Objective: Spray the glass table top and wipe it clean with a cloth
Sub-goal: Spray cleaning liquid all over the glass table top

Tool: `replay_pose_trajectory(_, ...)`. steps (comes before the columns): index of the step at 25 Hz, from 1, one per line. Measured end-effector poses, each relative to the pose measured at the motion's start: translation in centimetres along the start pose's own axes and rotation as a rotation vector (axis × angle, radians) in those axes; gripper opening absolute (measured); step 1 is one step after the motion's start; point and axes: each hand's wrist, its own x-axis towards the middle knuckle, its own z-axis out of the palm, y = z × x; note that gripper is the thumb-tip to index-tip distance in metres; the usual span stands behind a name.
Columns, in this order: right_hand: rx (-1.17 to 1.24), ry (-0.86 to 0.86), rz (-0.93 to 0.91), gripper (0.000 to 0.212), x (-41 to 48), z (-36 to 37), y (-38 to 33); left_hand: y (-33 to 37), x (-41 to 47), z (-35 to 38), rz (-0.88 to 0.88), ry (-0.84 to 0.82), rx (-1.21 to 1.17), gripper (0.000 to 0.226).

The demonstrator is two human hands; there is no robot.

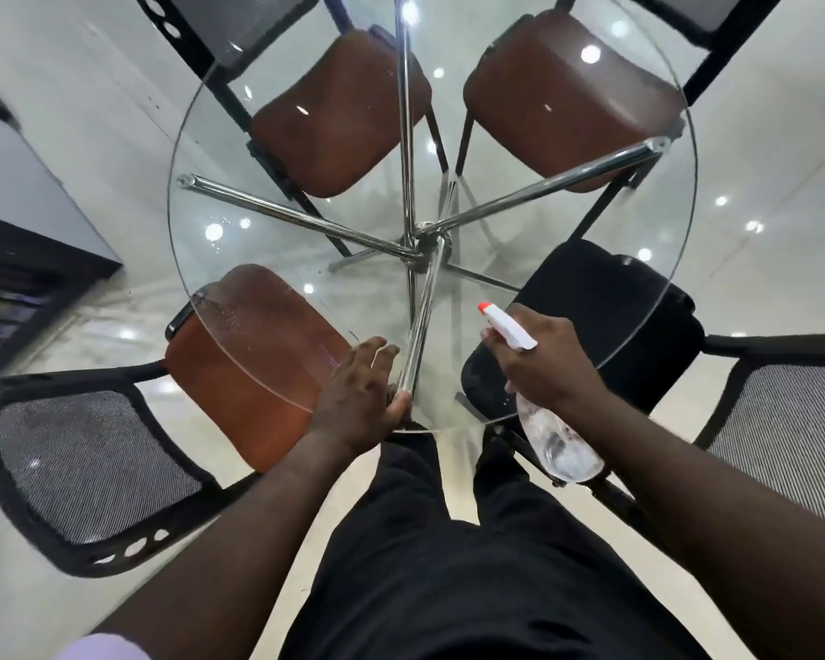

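The round glass table top (534, 216) fills the middle of the head view, on crossed chrome legs (305, 219). My right hand (544, 359) grips a clear spray bottle (555, 435) with a white head and orange nozzle (484, 307), held above the near right part of the glass, nozzle pointing away from me. My left hand (360, 393) rests flat on the near edge of the glass with its fingers straight. Fine droplets show on the glass over the near left chair seat. No cloth is in view.
Several chairs ring the table: brown seats at far left (339, 121), far right (567, 97) and near left (239, 369), a black seat at near right (605, 316). Mesh chair backs flank my legs. A dark cabinet (24, 259) stands on the left.
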Motion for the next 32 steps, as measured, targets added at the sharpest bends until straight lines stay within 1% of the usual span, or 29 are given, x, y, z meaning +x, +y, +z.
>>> replay_pose_trajectory(2, -0.017, -0.004, -0.029, 0.02, 2.3, 0.8, -2.7, -1.6, 1.3, -0.8, -0.01, 0.012, -0.007, 0.067)
replay_pose_trajectory(5, -0.068, 0.013, -0.06, 0.029, 7.1, 2.5, -7.4, -4.7, 3.7, -2.7, -0.024, 0.032, 0.005, 0.069)
replay_pose_trajectory(9, -0.2, 0.038, -0.161, 0.033, 14.5, 5.4, -14.0, -10.4, 8.4, -6.6, -0.043, 0.066, 0.022, 0.073)
replay_pose_trajectory(12, -0.213, 0.038, -0.146, 0.034, 17.7, 6.4, -17.5, -13.3, 11.2, -8.7, -0.057, 0.07, 0.027, 0.072)
replay_pose_trajectory(14, -0.229, 0.062, -0.126, 0.032, 18.4, 6.5, -18.1, -14.1, 12.2, -9.0, -0.037, 0.058, 0.009, 0.07)
replay_pose_trajectory(17, -0.22, 0.064, -0.116, 0.022, 16.7, 5.4, -16.4, -12.4, 12.3, -7.9, 0.022, 0.033, -0.033, 0.068)
replay_pose_trajectory(21, -0.114, 0.163, -0.064, 0.017, 12.0, 2.0, -10.4, -6.9, 10.9, -5.3, 0.091, -0.002, -0.07, 0.069)
replay_pose_trajectory(23, -0.06, 0.203, -0.001, 0.018, 9.7, -0.1, -6.2, -3.7, 10.2, -3.8, 0.12, -0.029, -0.062, 0.07)
replay_pose_trajectory(26, 0.022, 0.191, 0.088, 0.017, 6.2, -3.6, -0.1, 1.3, 8.8, -1.5, 0.128, -0.05, 0.046, 0.07)
replay_pose_trajectory(29, 0.02, 0.192, 0.107, 0.023, 3.7, -6.2, 4.7, 5.8, 7.6, 0.9, 0.116, -0.058, 0.098, 0.069)
replay_pose_trajectory(32, 0.002, 0.204, 0.073, 0.027, 1.2, -7.7, 8.8, 10.0, 6.7, 2.9, 0.137, -0.066, 0.128, 0.067)
